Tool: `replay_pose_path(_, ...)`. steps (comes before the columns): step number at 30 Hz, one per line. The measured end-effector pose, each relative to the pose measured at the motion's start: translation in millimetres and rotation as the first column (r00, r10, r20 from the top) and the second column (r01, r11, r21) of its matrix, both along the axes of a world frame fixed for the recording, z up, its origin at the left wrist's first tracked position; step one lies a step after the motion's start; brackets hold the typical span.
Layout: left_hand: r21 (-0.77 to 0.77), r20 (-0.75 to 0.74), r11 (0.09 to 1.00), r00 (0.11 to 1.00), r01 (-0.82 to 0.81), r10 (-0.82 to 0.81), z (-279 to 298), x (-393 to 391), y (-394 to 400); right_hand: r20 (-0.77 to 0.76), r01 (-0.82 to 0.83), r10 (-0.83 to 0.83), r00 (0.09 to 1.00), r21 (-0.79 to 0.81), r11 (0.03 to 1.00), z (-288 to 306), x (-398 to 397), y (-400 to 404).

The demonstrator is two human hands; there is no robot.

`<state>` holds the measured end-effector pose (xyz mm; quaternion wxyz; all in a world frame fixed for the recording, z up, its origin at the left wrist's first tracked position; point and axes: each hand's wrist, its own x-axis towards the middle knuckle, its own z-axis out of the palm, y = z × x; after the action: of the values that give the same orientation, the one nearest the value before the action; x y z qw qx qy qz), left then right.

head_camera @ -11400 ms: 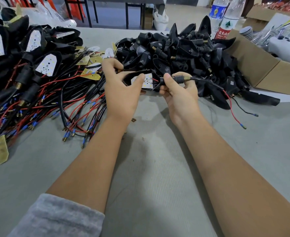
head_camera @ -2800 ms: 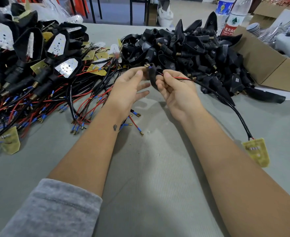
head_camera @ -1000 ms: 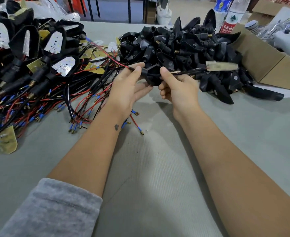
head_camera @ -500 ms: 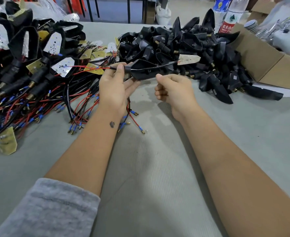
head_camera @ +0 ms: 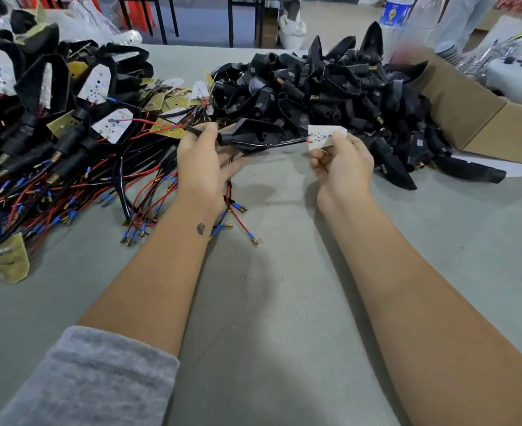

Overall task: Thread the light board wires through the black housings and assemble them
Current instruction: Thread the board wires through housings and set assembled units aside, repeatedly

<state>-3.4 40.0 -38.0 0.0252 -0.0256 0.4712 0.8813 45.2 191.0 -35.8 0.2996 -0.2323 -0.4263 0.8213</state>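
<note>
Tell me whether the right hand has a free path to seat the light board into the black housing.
Probably yes: the right hand pinches the light board beside the housing, with nothing between them.

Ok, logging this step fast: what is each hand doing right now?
Left hand: pinches the black sheathed wire leaving the black plastic housing.
Right hand: pinches the small white light board.

The left hand [head_camera: 201, 161] covers the housing's [head_camera: 258, 135] narrow end, so the wire's [head_camera: 281, 144] passage through it cannot be confirmed. The right hand [head_camera: 342, 167] hides the light board's [head_camera: 322, 136] lower edge. The bottles [head_camera: 395, 10] are cut off at the top, one label blurred. The left pile [head_camera: 22, 118] runs past the frame edge.
</note>
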Motion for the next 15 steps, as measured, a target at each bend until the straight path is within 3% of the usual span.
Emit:
replay_pose_path(7,-0.062,-0.102,0.994,0.99,0.087,-0.093,0,5,9,0.167,-0.182,0.124,0.978,0.402,0.897,1,4,-15)
replay_pose_path(10,-0.106,-0.12,0.988,0.984,0.116,-0.129,1,7,10,0.175,-0.208,0.143,0.974,0.455,0.866,2,6,-19)
replay_pose_path(15,-0.336,-0.123,0.931,0.974,0.141,-0.192,-1,10,12,0.145,-0.189,0.133,0.98,0.506,0.842,1,8,-17)
